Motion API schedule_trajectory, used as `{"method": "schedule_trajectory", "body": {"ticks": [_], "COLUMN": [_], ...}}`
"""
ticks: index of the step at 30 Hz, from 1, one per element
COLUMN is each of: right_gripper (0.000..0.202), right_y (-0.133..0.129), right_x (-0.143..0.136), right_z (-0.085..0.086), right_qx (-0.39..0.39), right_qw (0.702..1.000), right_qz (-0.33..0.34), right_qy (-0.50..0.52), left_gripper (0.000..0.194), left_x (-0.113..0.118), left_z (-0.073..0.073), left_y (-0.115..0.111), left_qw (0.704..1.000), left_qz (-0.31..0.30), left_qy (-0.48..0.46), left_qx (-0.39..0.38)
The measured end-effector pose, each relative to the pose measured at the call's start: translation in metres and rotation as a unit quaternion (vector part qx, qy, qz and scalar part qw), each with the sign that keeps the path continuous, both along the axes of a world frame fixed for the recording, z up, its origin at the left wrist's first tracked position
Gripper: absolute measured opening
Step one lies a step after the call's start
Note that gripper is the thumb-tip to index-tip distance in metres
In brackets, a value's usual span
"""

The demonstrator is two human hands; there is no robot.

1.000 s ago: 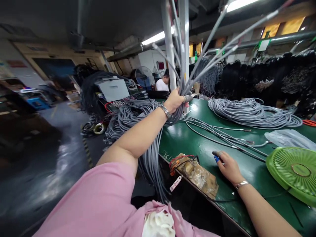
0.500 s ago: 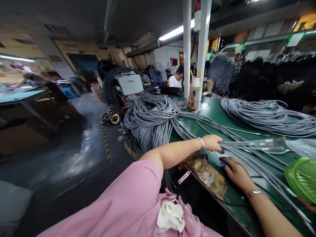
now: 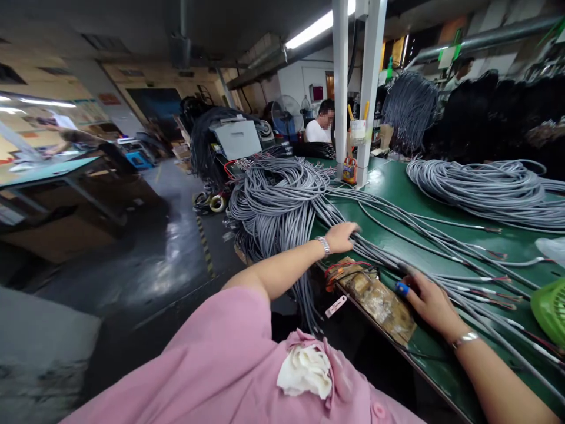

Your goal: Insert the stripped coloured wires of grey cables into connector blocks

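Long grey cables (image 3: 375,250) run in a bundle across the green table, with stripped wire ends at the right. My left hand (image 3: 342,237), wearing a metal watch strap, has its fingers closed over the bundle near the coils; its fingertips are slightly blurred. Further right, my right hand (image 3: 430,303) rests beside the same cables with thumb and fingers apart. Its thumb has a blue cover (image 3: 402,288), and its dark-covered fingertips are blurred at the cables' edge. A big heap of coiled grey cable (image 3: 282,194) lies beyond my left hand.
A brown, tape-wrapped piece (image 3: 379,306) lies at the table's front edge. Another grey cable coil (image 3: 481,194) sits at the back right, near a green plastic fan (image 3: 549,312). White posts (image 3: 342,88) rise from the table. A person (image 3: 320,126) sits behind them.
My left hand has moved back left along the bundle, and the cable ends it held up now lie on the table. My right hand has shifted slightly, close to the cables.
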State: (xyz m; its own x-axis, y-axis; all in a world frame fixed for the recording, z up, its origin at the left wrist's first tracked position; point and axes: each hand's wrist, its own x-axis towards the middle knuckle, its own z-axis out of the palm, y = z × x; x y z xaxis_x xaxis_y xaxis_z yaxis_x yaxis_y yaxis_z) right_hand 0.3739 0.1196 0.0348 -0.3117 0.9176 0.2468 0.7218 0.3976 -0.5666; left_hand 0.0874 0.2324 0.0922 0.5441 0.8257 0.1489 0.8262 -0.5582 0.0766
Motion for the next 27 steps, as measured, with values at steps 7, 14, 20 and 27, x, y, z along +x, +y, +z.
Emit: {"method": "schedule_trajectory", "body": {"ticks": [7, 14, 20, 27], "right_gripper": [0.069, 0.062, 0.054, 0.041], "right_y": [0.007, 0.011, 0.013, 0.003], "right_x": [0.003, 0.011, 0.020, 0.021], "right_z": [-0.006, -0.006, -0.005, 0.008], "right_qx": [-0.039, 0.050, 0.170, 0.166], "right_qw": [0.989, 0.982, 0.969, 0.956], "right_qz": [-0.079, -0.144, -0.177, -0.182], "right_qy": [0.120, 0.113, -0.028, -0.158], "left_gripper": [0.049, 0.068, 0.065, 0.054], "left_x": [-0.042, 0.010, 0.022, 0.016], "left_z": [-0.001, -0.001, 0.004, 0.048], "left_y": [0.020, 0.026, 0.021, -0.001], "left_qw": [0.996, 0.978, 0.969, 0.956], "left_qz": [-0.008, -0.157, -0.164, -0.215], "left_qy": [0.084, 0.112, 0.177, 0.183], "left_qx": [-0.022, -0.073, -0.050, 0.079]}}
